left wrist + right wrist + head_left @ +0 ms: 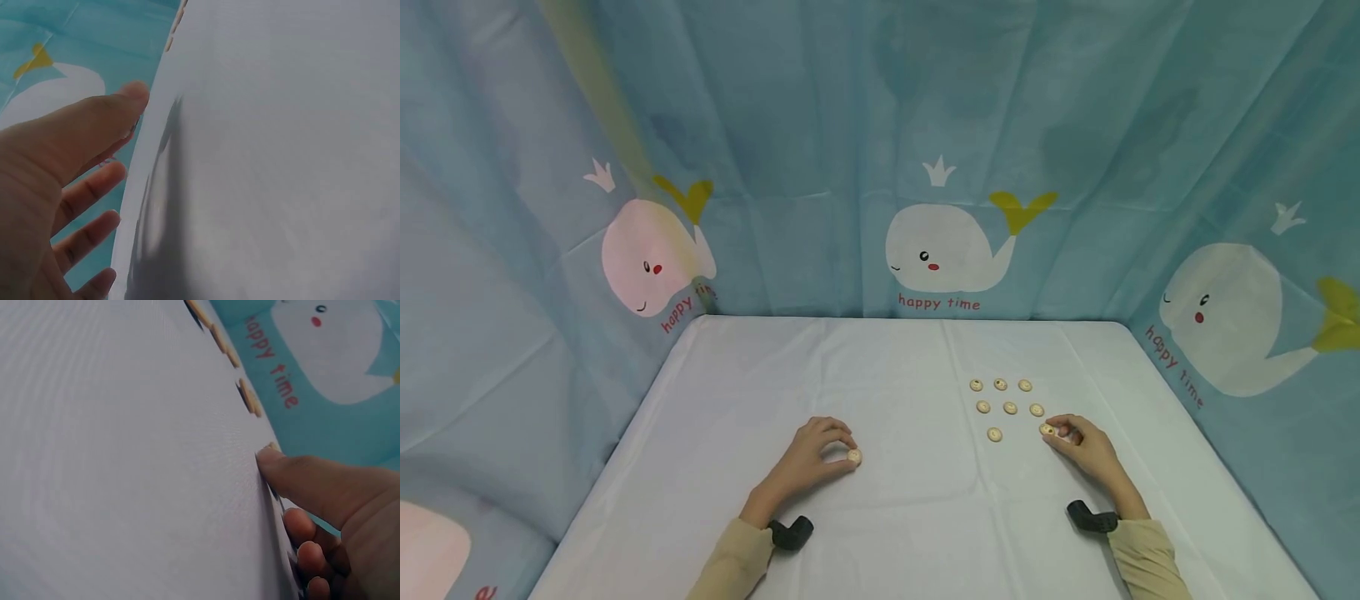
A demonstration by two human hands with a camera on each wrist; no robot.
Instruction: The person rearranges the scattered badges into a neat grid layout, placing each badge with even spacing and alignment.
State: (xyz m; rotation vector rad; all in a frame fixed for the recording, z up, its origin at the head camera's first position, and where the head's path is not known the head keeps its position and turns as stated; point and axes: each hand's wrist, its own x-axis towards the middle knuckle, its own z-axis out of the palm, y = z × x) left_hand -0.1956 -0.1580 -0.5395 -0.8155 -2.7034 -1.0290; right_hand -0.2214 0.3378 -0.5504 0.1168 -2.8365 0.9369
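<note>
My left hand (815, 454) pinches a small round wooden disc (854, 457) between thumb and fingertips, over the left-middle part of the table. In the left wrist view the thumb (94, 128) hides that disc. On the right, my right hand (1086, 450) pinches another pale disc (1047, 429) at table level. Only a sliver of this disc (273, 446) shows past the thumb tip in the right wrist view. Several like discs (1010, 407) lie flat beside the right hand in rough rows; their surface marks are too small to read.
A white cloth covers the table (910, 517). Blue curtains with whale prints (947, 250) stand along its back and sides. Each wrist wears a black device, one at the left wrist (792, 533) and one at the right wrist (1092, 518).
</note>
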